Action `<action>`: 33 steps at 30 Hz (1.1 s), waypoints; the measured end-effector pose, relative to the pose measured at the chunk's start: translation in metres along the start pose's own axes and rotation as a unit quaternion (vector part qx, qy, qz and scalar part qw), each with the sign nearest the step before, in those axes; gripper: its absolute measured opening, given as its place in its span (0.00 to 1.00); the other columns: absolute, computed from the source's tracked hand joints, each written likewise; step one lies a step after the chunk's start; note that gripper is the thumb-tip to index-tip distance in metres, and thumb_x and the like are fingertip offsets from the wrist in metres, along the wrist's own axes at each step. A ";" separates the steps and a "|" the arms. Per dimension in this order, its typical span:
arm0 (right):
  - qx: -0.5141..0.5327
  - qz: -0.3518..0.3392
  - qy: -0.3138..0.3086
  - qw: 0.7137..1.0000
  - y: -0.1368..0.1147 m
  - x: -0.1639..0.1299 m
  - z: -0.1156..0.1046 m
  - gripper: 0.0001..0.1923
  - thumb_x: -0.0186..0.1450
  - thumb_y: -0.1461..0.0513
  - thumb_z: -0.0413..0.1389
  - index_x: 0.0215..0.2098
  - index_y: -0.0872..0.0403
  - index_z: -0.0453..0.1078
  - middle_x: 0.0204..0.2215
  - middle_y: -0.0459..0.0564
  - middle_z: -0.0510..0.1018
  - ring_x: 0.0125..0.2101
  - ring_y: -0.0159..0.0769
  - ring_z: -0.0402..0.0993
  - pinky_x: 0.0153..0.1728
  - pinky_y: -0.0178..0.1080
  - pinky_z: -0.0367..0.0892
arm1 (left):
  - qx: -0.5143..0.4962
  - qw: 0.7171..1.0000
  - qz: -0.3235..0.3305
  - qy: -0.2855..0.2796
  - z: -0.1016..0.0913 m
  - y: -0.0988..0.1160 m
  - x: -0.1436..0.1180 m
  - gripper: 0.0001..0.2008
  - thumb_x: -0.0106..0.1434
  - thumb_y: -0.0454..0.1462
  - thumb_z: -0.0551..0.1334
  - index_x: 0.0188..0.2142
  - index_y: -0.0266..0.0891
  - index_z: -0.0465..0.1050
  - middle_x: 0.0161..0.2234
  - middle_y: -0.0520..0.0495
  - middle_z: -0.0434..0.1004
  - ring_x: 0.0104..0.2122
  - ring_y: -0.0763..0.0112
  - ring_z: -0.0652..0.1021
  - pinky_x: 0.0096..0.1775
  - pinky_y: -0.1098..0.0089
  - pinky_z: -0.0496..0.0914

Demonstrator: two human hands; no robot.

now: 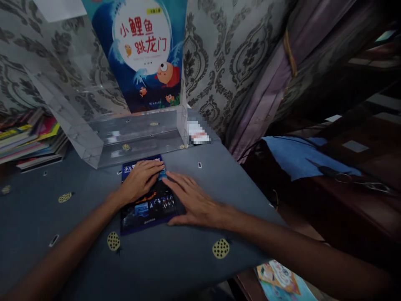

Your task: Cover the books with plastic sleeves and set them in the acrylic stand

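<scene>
The dark-covered book (147, 205) lies flat on the counter (188, 259), near its middle. The left hand (139, 179) rests on the book's upper half, fingers pressed together and flat. The right hand (191, 200) lies at the book's 3 o'clock edge, fingers spread, palm down. At 12 o'clock stands a clear acrylic stand (131, 133) holding an upright picture book (144, 50). At 10 o'clock lies a stack of books (31, 138).

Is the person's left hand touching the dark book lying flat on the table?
Touching. The head view shows the left hand lying palm-down on the cover of the dark book, fingers spread across its upper part, with no gap visible beneath them.
</scene>
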State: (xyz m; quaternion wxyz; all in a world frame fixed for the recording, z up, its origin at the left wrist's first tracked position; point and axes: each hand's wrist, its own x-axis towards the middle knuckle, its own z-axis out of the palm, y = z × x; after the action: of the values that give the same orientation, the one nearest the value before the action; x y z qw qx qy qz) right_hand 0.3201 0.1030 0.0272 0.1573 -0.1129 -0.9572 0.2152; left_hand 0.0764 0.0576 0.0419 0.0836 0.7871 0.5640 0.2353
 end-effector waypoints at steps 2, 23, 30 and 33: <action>0.003 0.005 0.006 1.000 0.000 0.000 0.002 0.61 0.58 0.41 0.65 0.75 0.57 0.37 0.71 0.67 0.50 0.71 0.56 0.45 0.67 0.61 0.53 | -0.010 1.000 0.016 -0.011 -0.001 0.007 -0.006 0.18 0.71 0.38 0.53 0.56 0.41 0.75 0.58 0.42 0.76 0.59 0.57 0.75 0.61 0.50 0.64; 0.030 -0.004 -0.002 1.000 -0.003 0.001 -0.001 0.55 0.61 0.45 0.66 0.73 0.55 0.43 0.66 0.65 0.64 0.67 0.54 0.58 0.65 0.59 0.54 | 0.000 0.988 0.145 -0.055 0.002 0.069 -0.066 0.19 0.71 0.30 0.53 0.58 0.41 0.72 0.57 0.41 0.77 0.58 0.59 0.73 0.59 0.51 0.67; -0.024 -0.019 -0.007 1.000 0.001 -0.001 0.002 0.41 0.64 0.41 0.60 0.66 0.55 0.62 0.65 0.63 0.66 0.66 0.52 0.60 0.66 0.59 0.54 | 0.020 0.988 0.146 -0.046 -0.009 0.071 -0.085 0.21 0.71 0.27 0.51 0.59 0.42 0.70 0.57 0.43 0.77 0.57 0.63 0.75 0.58 0.52 0.70; -0.032 -0.020 0.001 0.999 0.003 -0.002 0.004 0.41 0.63 0.39 0.60 0.65 0.54 0.63 0.65 0.63 0.66 0.66 0.53 0.60 0.65 0.60 0.55 | 0.030 0.988 0.150 -0.031 -0.015 0.069 -0.098 0.19 0.71 0.28 0.52 0.58 0.40 0.70 0.55 0.43 0.78 0.56 0.63 0.76 0.55 0.54 0.73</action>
State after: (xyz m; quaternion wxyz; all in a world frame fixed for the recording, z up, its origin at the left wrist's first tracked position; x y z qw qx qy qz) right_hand 0.3206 0.1039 0.0217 0.1586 -0.0985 -0.9656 0.1811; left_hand 0.1033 -0.0595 0.0550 0.0409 0.8721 0.4431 0.2035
